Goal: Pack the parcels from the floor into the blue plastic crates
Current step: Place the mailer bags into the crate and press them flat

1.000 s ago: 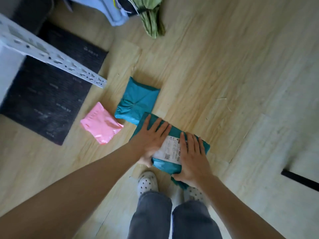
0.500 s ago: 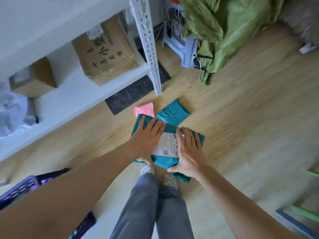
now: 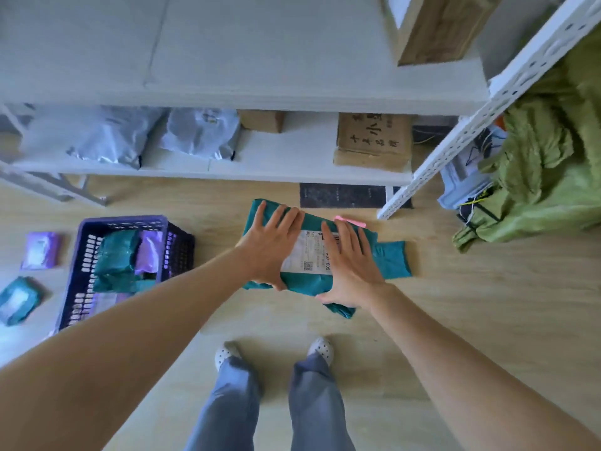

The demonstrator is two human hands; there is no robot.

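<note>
I hold a large teal parcel (image 3: 309, 284) with a white label flat between both hands, lifted above the wooden floor. My left hand (image 3: 271, 249) grips its left side, fingers spread on top and thumb at the near edge. My right hand (image 3: 351, 265) grips the right side the same way. Behind it on the floor, a smaller teal parcel (image 3: 395, 260) and the edge of a pink parcel (image 3: 349, 220) show. The blue plastic crate (image 3: 123, 220) stands on the floor to the left and holds teal and purple parcels.
A purple parcel (image 3: 42, 250) and a teal parcel (image 3: 18, 299) lie left of the crate. A white shelf unit (image 3: 432, 164) stands ahead with grey bags (image 3: 94, 135) and a cardboard box (image 3: 374, 141). Green fabric (image 3: 536, 177) is heaped at right. My feet (image 3: 320, 348) stand below the parcel.
Both hands have lifted the labelled teal parcel off the floor, and the view has swung up and left, bringing the crate and the shelf into sight.
</note>
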